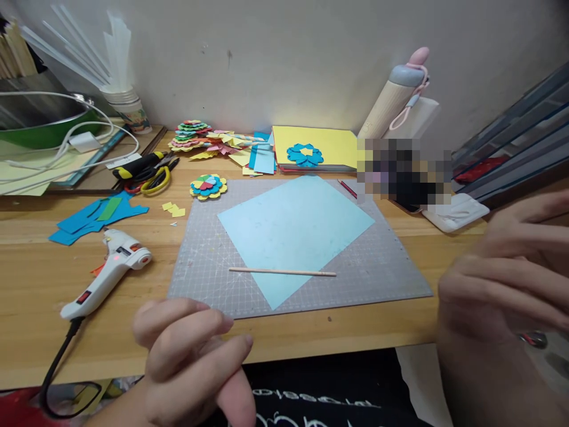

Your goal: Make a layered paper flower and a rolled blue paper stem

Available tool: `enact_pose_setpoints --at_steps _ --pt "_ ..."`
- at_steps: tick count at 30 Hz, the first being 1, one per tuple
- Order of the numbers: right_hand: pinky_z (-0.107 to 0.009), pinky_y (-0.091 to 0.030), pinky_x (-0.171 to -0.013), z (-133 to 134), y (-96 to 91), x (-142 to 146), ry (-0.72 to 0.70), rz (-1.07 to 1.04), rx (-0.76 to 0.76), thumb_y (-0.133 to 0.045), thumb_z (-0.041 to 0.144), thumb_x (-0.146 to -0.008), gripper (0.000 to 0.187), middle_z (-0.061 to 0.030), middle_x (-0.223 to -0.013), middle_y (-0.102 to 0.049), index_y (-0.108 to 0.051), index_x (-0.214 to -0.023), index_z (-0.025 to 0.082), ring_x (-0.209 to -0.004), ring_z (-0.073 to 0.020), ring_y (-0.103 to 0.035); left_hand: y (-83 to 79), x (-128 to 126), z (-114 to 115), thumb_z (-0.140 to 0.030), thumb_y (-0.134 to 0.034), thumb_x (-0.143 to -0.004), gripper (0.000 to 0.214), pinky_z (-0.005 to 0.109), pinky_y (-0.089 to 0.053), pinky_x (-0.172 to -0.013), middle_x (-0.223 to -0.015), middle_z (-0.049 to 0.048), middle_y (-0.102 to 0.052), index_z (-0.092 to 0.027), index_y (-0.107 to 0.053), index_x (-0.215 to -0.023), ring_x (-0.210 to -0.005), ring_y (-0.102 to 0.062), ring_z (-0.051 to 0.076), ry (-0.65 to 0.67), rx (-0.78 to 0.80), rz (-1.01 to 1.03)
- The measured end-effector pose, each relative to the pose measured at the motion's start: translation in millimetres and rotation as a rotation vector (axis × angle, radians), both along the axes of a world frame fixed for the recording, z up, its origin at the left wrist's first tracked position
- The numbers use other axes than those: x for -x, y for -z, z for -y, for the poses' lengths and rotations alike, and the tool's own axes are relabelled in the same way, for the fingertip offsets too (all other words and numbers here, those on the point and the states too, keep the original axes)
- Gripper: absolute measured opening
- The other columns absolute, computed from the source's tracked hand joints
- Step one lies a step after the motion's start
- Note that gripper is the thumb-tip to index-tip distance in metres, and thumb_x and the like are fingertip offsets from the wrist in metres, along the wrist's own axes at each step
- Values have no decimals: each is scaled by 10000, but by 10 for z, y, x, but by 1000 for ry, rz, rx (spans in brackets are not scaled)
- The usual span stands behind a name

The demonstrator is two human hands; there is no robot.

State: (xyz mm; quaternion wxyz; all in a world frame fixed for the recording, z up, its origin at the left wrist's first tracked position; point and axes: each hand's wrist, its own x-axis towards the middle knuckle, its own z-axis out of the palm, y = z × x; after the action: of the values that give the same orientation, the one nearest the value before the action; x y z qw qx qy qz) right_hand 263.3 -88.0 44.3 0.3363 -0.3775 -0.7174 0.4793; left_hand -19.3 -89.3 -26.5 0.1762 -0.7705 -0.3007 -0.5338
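Blue paper sheet [296,231] and wooden stick [282,272] on cutting mat [391,267], left hand [186,356] loosely curled, empty, right hand [502,296] blurred, grip unclear

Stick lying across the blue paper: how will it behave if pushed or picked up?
The stick looks thin and round, so it would probably roll if nudged sideways. It looks like light wood, likely stiff but easy to snap. Lying flat across the paper and mat, it may be hard to pinch.
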Motion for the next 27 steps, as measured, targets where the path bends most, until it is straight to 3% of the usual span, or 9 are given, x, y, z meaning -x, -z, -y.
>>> enact_pose_setpoints --at_steps 4,10,14,18,22,27 --pt "-375 -486 -786 75 83 302 -61 -20 12 -597 458 -897 207 -38 -849 -570 -650 -918 259 -841 -203 -553 -39 -24 -38 -573 -439 -915 489 359 -339 -589 -653 36 -526 -255 -632 -597 -634 -479 188 77 -47 20" --pt "-329 -485 -828 127 122 504 -130 -116 15 -574 380 -931 166 -44 -942 -589 -665 -953 242 -907 -168 -569 -146 -77 -35 -565 -478 -907 470 359 -282 -617 -638 31 -583 -232 -632 -612 -654 -452 187 197 67 -116" --pt "-278 -476 -870 108 130 635 -299 -180 -161 -553 342 -952 180 -43 -916 -634 -665 -972 202 -954 -142 -580 -133 -113 -13 -491 -468 -936 452 379 -247 -648 -624 24 -578 -225 -612 -600 -666 -433 187 207 145 -94" --pt "-283 -467 -845 90 193 704 -224 -155 -305 -616 324 -918 156 -29 -867 -632 -645 -845 189 -841 -122 -604 -99 -110 -16 -505 -528 -908 425 379 -242 -665 -652 19 -569 -225 -625 -603 -687 -434 180 214 127 -98" --pt "-279 -447 -843 92 235 718 -280 -205 -239 -644 267 -907 93 15 -798 -687 -582 -878 205 -785 -104 -635 -76 -97 -4 -501 -522 -913 418 384 -241 -680 -660 22 -578 -231 -636 -614 -697 -432 186 212 164 -77" --pt "-277 -451 -803 110 277 730 -316 -220 -161 -664 224 -889 137 2 -762 -697 -560 -806 188 -757 -111 -639 -38 -76 47 -472 -554 -904 362 397 -237 -699 -695 36 -597 -220 -665 -669 -743 -425 202 231 202 -111"
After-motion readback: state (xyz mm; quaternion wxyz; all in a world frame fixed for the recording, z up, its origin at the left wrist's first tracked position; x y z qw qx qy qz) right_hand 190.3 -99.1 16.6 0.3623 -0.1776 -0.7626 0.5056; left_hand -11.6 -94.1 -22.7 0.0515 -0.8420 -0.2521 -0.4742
